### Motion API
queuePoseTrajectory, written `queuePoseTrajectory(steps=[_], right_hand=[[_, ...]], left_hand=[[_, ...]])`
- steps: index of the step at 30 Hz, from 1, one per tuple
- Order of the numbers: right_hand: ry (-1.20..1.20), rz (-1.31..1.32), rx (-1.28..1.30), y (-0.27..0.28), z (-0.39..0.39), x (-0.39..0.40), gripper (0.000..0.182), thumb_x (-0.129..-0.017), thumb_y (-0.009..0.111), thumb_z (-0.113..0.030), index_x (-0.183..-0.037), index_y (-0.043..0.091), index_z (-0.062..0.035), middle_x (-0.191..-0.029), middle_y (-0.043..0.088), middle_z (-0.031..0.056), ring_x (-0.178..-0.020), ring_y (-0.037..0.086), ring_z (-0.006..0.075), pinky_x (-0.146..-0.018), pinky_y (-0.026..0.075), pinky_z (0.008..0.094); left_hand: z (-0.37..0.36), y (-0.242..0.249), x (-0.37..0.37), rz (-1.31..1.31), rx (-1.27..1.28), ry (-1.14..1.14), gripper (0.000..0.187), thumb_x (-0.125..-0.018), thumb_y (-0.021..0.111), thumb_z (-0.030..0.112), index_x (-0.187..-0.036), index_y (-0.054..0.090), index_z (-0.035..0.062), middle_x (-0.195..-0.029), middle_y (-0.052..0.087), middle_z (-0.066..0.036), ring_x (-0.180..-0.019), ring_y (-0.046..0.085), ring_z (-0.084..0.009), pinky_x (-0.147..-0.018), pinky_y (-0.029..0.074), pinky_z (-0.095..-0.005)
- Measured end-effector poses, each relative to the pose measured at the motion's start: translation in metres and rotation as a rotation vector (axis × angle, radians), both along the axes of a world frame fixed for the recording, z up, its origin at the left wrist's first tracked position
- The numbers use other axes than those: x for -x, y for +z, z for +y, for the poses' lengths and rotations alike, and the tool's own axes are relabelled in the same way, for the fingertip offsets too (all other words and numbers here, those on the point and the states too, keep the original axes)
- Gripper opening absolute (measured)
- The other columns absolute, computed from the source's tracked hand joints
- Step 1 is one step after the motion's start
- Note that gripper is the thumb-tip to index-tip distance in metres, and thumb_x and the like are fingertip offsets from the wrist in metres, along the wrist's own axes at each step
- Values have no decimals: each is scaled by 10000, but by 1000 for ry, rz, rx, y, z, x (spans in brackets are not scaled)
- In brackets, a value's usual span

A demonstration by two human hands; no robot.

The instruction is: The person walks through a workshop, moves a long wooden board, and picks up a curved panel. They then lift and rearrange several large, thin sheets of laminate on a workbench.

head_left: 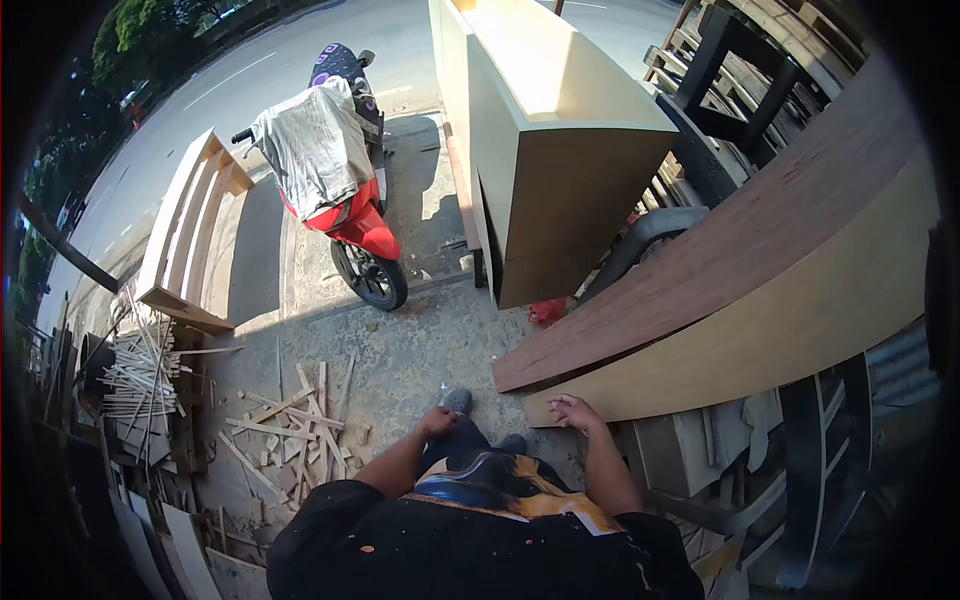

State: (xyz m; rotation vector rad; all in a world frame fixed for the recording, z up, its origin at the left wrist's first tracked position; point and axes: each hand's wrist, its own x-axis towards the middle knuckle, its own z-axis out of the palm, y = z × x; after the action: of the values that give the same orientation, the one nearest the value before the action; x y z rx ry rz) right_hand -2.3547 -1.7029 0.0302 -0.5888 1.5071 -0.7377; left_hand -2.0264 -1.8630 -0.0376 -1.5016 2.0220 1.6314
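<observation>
My right hand [574, 411] is at the near left corner of a long pale plywood sheet [720, 370], its fingers apart and nothing seen in them; whether it touches the sheet I cannot tell. A reddish-brown board [690, 270] lies alongside the pale one, on its far side. My left hand [437, 421] hangs over the concrete floor near my shoe [458, 401], its fingers curled. Anything inside it is too small to make out. Beyond both hands stands a large plywood cabinet [580, 205], open at the top.
A red motorbike [365, 235] draped with a grey cloth [315, 145] stands ahead. Wood offcuts [305, 425] litter the floor at left, beside bundled sticks [145, 375]. A slatted wooden frame [165, 240] stands further left. Stacked timber and dark frames [735, 80] fill the right.
</observation>
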Motion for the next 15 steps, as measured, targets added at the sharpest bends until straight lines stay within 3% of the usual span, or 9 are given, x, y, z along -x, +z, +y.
queuePoseTrajectory(steps=[3,4,6,8,11,13,15], right_hand=[[-184,3,-93,-45,69,-13,271,-835,493,-217,-1074,511,-91,-862,561,36,-647,530,115,-535,438,233],[-249,16,-134,-69,98,-17,268,-828,499,-217,-1064,511,-90,-849,563,40,-619,529,117,-505,438,234],[-654,-126,-179,-116,166,-32,262,-787,502,-217,-1020,528,-101,-777,565,23,-550,528,134,-454,421,264],[-981,-141,-195,-83,207,-72,227,-783,511,-212,-983,524,-105,-754,558,35,-518,528,143,-433,419,267],[-1190,-83,-275,-72,229,-129,216,-779,528,-218,-964,522,-105,-742,558,45,-513,529,142,-426,425,270],[-1307,-75,-268,-68,231,-166,250,-776,536,-255,-982,517,-116,-756,571,48,-564,550,149,-488,447,281],[-1411,-62,-299,-65,212,-196,242,-779,534,-240,-986,523,-114,-754,569,50,-566,552,151,-489,449,278]], left_hand=[[-31,-18,35,89,-3,-330,318,-765,523,352,-838,621,58,-816,614,-113,-763,565,-202,-727,427,-326],[-38,-1,57,94,-57,-402,313,-766,525,347,-853,616,61,-822,611,-110,-764,561,-197,-728,426,-319],[-56,60,115,84,-117,-522,285,-776,523,314,-881,590,58,-793,603,-100,-765,549,-178,-726,423,-300],[-75,90,158,205,-123,-622,269,-798,508,296,-877,562,44,-784,578,-71,-763,523,-139,-704,416,-280],[-100,134,225,444,-85,-733,269,-819,504,296,-895,531,39,-758,536,-25,-730,484,-99,-673,405,-256],[-106,166,269,613,-49,-760,230,-832,503,270,-884,515,46,-722,514,-1,-698,467,-88,-661,397,-237],[-105,209,306,648,-212,-727,192,-835,510,236,-859,508,45,-710,507,20,-655,466,-84,-627,398,-230]])
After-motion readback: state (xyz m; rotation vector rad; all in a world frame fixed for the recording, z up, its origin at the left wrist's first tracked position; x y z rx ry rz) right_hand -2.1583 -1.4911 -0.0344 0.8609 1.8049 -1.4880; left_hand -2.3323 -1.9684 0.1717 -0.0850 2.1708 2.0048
